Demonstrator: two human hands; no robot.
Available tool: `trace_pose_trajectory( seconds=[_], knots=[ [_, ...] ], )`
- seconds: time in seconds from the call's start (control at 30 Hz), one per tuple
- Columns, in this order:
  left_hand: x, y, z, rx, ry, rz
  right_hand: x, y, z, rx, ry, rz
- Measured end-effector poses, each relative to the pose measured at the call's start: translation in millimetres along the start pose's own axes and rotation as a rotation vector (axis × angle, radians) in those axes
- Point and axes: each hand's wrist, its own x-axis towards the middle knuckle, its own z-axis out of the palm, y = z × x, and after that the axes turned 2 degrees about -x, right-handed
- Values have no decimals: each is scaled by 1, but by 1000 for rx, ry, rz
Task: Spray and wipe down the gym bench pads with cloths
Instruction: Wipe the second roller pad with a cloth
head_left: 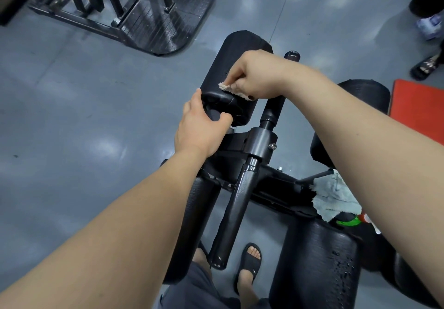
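You have no text, brand, number or sign here that can be read. Well back from the fingers [240, 85] of your right hand [258, 77], under that forearm, the bottle [348, 221] shows a green and red patch, mostly hidden by the grey cloth [334, 195]. The small white mark on your sandal [251, 261] is too small to read.

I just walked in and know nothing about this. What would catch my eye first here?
In the middle, the right hand presses a small pinkish cloth against a black pad, while the left hand grips that pad's near end. A pale grey cloth lies crumpled on the black frame at lower right. A bright red mat shows at the right edge.
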Motion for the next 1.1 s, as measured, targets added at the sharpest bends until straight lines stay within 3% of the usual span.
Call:
trace_pose_trajectory(
  seconds=[0.67,0.83,1.1],
  knots=[
    [-1,1,-1,-35,15,2,-2,4,-7,-138,-169,-181],
    [-1,1,-1,-37,18,-1,10,5,-15,-264,-29,-152],
    [-1,0,-1,-41,27,-1,21,10,-36,-208,265,-12]
  ],
)
